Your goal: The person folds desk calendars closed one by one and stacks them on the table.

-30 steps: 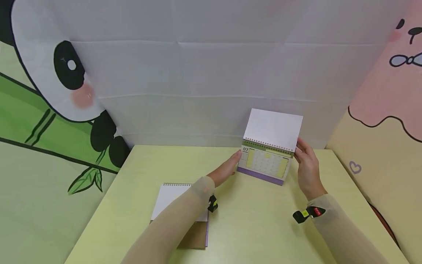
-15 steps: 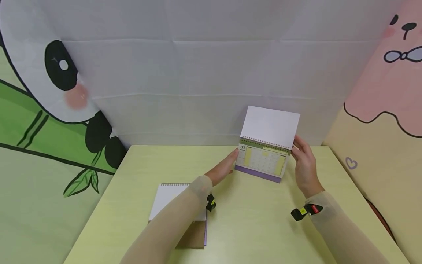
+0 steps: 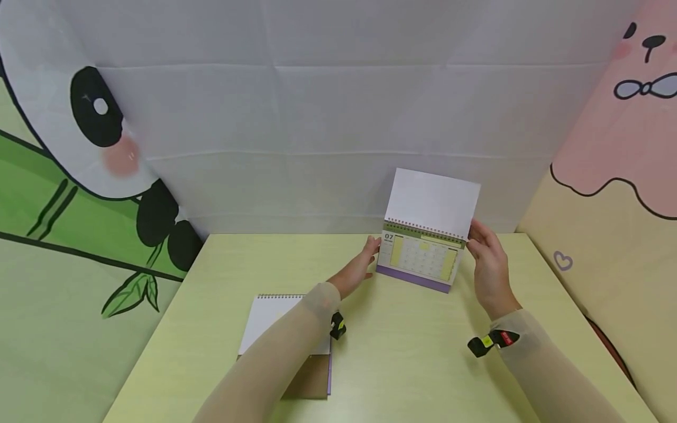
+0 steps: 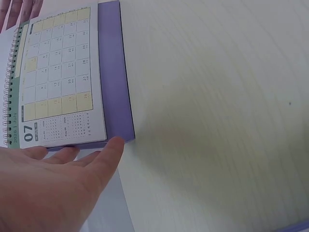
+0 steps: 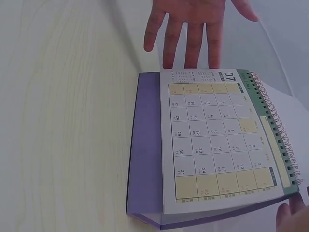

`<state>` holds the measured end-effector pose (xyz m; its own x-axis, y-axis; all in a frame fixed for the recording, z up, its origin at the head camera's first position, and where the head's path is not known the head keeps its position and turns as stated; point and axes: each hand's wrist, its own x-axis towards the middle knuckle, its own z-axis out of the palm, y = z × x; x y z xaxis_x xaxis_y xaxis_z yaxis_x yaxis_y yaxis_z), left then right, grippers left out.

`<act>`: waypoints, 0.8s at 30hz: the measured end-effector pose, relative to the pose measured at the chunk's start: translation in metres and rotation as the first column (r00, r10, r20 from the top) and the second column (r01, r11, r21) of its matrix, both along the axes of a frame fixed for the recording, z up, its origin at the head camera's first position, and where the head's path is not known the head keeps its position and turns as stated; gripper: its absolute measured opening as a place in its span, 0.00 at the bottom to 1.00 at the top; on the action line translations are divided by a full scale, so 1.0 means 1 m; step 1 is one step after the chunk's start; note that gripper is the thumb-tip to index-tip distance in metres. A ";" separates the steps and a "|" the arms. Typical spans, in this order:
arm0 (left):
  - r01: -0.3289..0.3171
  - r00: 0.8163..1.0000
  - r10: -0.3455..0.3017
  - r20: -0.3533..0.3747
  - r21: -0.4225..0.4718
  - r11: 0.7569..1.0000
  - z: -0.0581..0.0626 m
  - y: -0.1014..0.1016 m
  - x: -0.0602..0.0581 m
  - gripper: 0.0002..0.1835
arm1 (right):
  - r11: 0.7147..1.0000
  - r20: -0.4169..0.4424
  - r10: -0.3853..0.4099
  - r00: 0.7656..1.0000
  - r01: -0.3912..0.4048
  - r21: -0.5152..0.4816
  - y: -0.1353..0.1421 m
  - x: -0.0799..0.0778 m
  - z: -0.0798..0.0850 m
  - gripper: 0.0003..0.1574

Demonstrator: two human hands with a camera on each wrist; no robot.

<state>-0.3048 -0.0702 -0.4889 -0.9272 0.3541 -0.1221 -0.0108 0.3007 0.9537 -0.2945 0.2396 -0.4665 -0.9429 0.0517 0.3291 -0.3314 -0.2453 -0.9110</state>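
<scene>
A desk calendar [image 3: 420, 255] with a purple base stands tilted at the back right, opened to a page marked 07. A blank white sheet [image 3: 433, 202] is flipped up above its spiral binding. My left hand [image 3: 351, 273] is at the calendar's left edge with fingers extended; in the left wrist view, the fingertips [image 4: 115, 145] lie right at the purple base's corner. On the opposite side, my right hand [image 3: 492, 270] has its fingers against the right edge near the binding. Only part of that hand shows at the lower right of the right wrist view.
A second spiral-bound calendar [image 3: 272, 317], with a white page and brown backing, lies at the table's front left, partly hidden by my left sleeve. A white cloth wall [image 3: 285, 194] rises behind the table [image 3: 402, 352]. Printed curtains flank both sides.
My left fingers have spread slightly at the calendar's left edge. The right hand stays by the right edge. The head view has shifted a little.
</scene>
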 end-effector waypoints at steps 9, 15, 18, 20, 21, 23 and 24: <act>-0.006 1.000 0.006 0.000 0.003 1.000 0.000 -0.001 0.001 0.54 | 1.000 -0.022 -0.008 1.000 0.007 -0.023 0.002 0.003 -0.003 0.33; -0.006 1.000 0.006 0.005 -0.002 1.000 0.002 -0.002 0.004 0.56 | 1.000 -0.015 -0.007 1.000 0.007 -0.012 0.003 0.008 -0.005 0.32; 0.001 1.000 -0.001 0.002 0.002 1.000 0.004 -0.003 0.005 0.56 | 1.000 -0.018 -0.003 1.000 0.003 -0.012 0.004 0.011 -0.006 0.32; 0.009 1.000 -0.009 -0.002 0.003 1.000 0.005 -0.003 0.007 0.55 | 1.000 -0.022 -0.001 1.000 0.001 -0.016 0.006 0.012 -0.007 0.31; 0.012 1.000 -0.012 -0.003 0.003 1.000 0.006 -0.003 0.007 0.55 | 1.000 -0.024 -0.001 1.000 0.000 -0.017 0.006 0.013 -0.007 0.30; 0.019 1.000 -0.019 -0.008 0.001 1.000 0.007 -0.004 0.008 0.54 | 1.000 -0.029 0.002 1.000 -0.003 -0.020 0.007 0.014 -0.007 0.29; 0.021 1.000 -0.021 -0.010 0.001 1.000 0.008 -0.004 0.009 0.53 | 1.000 -0.032 0.003 0.999 -0.004 -0.020 0.007 0.015 -0.007 0.29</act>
